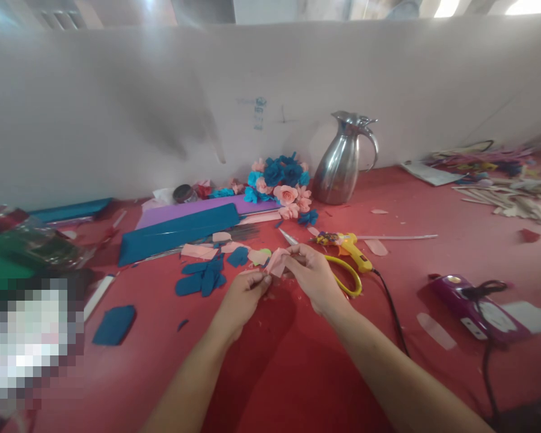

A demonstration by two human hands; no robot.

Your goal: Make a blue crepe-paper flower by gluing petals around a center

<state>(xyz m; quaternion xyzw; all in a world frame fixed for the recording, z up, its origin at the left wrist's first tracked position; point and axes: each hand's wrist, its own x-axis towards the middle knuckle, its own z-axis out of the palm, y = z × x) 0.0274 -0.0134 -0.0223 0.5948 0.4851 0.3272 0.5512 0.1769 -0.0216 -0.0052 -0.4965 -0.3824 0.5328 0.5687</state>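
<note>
A light pink piece of crepe paper (277,263) is held up just above the red table. My left hand (246,294) pinches its lower end between thumb and fingertips. My right hand (315,278) is closed on its right side, and those fingers hide part of it. Cut dark blue paper petals (201,278) lie in a pile to the left of my hands. Pink paper pieces (199,251) are scattered behind that pile. Close beyond my right hand are yellow-handled scissors (354,287) and a yellow glue gun (349,245) with a clear glue stick (403,237).
Finished paper flowers (286,180) stand at the back beside a steel jug (342,162). Blue paper (180,233) lies over a purple sheet. At right, a purple power strip (473,307) trails black cords. A plastic jar (31,240) is at left.
</note>
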